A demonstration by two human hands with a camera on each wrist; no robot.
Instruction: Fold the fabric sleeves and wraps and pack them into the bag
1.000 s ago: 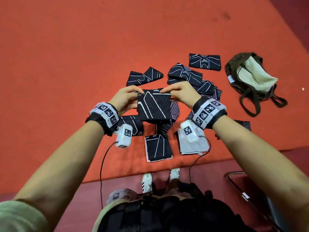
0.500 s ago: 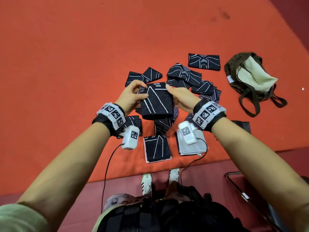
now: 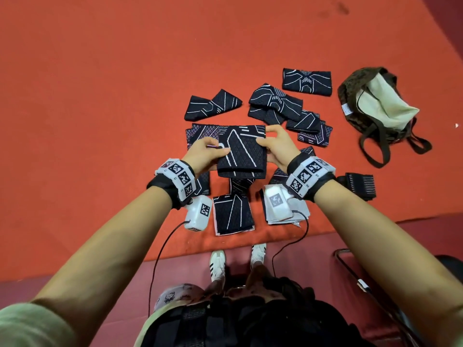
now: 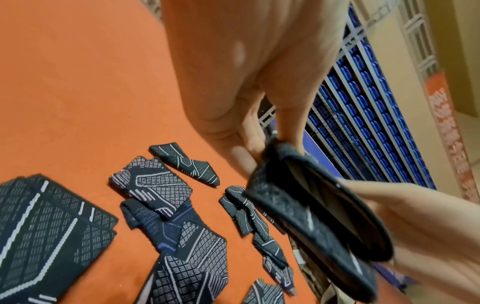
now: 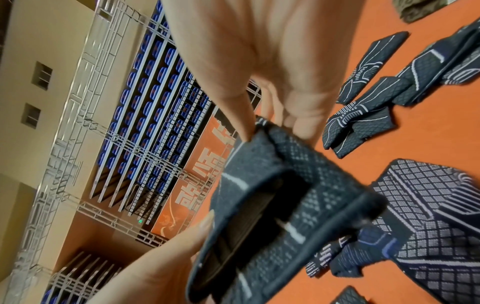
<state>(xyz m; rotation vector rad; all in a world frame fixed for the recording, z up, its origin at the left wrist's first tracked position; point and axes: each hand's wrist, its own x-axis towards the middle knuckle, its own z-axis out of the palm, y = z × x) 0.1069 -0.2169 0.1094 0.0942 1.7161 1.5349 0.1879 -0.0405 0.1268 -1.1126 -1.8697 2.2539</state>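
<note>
A black fabric sleeve with white lines (image 3: pixel 241 151) hangs folded in the air above the orange mat. My left hand (image 3: pixel 208 152) pinches its left edge and my right hand (image 3: pixel 275 146) pinches its right edge. The left wrist view shows the sleeve (image 4: pixel 319 207) doubled over, gripped between thumb and fingers; the right wrist view shows the sleeve (image 5: pixel 280 205) the same way. Several more black patterned sleeves (image 3: pixel 275 103) lie scattered on the mat. A dark green bag (image 3: pixel 375 106) with a cream lining lies open at the right.
A folded black sleeve (image 3: pixel 233 214) and a folded white stack (image 3: pixel 298 214) lie near the orange mat's front edge (image 3: pixel 175 254). A dark striped piece (image 3: pixel 360 186) lies right of my right wrist. My shoes (image 3: pixel 218 264) stand on the dark red floor; a metal frame (image 3: pixel 350 269) is lower right.
Both hands have turned and flattened the held sleeve, lifting it slightly farther from me; its top edge now faces away and it looks squarer.
</note>
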